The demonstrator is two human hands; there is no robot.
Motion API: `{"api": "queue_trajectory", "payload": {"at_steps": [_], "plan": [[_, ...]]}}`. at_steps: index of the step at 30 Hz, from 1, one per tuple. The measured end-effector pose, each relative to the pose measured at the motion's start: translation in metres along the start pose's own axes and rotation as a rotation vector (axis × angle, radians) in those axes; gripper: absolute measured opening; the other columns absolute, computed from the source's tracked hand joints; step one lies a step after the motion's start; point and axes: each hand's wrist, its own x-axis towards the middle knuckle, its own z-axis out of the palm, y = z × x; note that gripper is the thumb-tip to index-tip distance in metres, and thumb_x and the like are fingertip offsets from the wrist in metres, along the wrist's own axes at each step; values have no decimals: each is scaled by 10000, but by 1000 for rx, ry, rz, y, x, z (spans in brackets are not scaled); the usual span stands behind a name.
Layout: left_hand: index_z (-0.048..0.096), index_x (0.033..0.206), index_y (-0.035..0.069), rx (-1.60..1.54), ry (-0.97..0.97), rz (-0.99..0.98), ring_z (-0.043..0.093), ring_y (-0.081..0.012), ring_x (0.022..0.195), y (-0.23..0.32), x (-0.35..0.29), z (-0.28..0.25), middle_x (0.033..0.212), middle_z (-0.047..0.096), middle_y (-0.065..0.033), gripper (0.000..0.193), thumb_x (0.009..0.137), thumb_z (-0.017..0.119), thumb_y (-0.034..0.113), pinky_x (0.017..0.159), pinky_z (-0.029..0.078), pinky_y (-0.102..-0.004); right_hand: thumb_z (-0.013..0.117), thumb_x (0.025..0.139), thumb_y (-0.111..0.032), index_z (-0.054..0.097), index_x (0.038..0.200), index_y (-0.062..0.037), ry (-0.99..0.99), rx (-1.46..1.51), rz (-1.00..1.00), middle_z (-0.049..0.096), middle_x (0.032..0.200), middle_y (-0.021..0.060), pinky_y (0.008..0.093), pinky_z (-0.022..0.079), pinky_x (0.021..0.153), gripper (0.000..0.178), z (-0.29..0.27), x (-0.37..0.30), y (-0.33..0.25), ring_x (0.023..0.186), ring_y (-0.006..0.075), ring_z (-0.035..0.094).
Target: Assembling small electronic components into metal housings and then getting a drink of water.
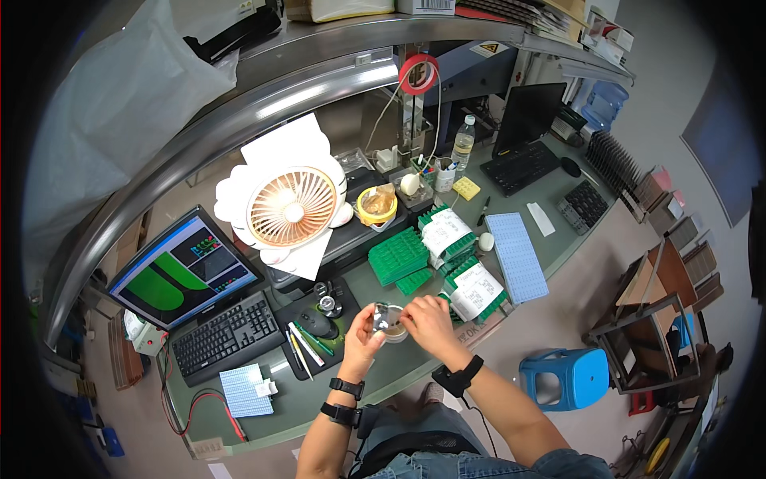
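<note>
In front of my body, above the near edge of the desk, my left hand [365, 341] grips a small round see-through thing with a pale rim [392, 330]. Whether it is a shallow dish or a roll of clear tape I cannot tell. The bent fingers of my right hand [429, 322] pinch at its right edge. Just beyond lie stacked green circuit boards [399, 257]. Bundles of green boards wrapped in white paper [476, 289] stand to the right of them. A black mouse [317, 323] rests on a dark mat to the left of my hands.
To the left are a monitor [179, 267] and a black keyboard [227, 335]. A lit white fan-shaped device [292, 209] stands behind. At the right are a blue perforated sheet [517, 257], a water bottle [463, 144] and a second keyboard [520, 168]. A blue stool [578, 379] stands on the floor.
</note>
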Motion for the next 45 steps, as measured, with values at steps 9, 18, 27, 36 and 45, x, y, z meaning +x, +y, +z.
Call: {"api": "queue_trajectory", "payload": {"at_steps": [9, 18, 27, 36, 45], "plan": [[362, 1361, -15, 60, 57, 94, 441, -177, 1237, -7, 3, 0, 1296, 469, -86, 730, 750, 741, 108, 1084, 313, -320, 679, 767, -165, 587, 815, -102, 16, -39, 52, 558, 838, 31, 414, 354, 888, 120, -3, 0, -10, 913, 233, 540], [366, 1365, -25, 168, 80, 149, 468, -180, 1209, -17, 1, 1, 1291, 491, -83, 762, 756, 752, 221, 1044, 343, -307, 680, 781, -210, 616, 838, -103, 2, -150, -8, 584, 862, 18, 425, 356, 901, 137, 7, -5, -7, 931, 213, 547], [351, 1364, -39, -34, 99, 94, 448, -192, 1247, -11, -3, 1, 1315, 469, -100, 705, 764, 702, 78, 1087, 308, -325, 657, 811, -202, 627, 830, -115, -4, 3, 9, 569, 847, 28, 428, 340, 929, 94, 0, -3, 3, 929, 232, 540], [363, 1360, -29, -27, 99, 90, 461, -183, 1224, -14, -5, 1, 1299, 482, -92, 714, 764, 723, 128, 1062, 333, -318, 664, 808, -207, 628, 834, -111, -32, -35, 9, 571, 853, 27, 425, 349, 912, 106, 1, -4, 0, 929, 236, 539], [367, 1358, -23, -21, 72, 72, 471, -173, 1200, -12, -7, 3, 1280, 491, -83, 716, 765, 730, 148, 1044, 344, -309, 670, 801, -202, 652, 785, -105, -144, 169, 115, 571, 823, 18, 421, 350, 885, 100, 4, 0, 1, 896, 227, 544]]}}
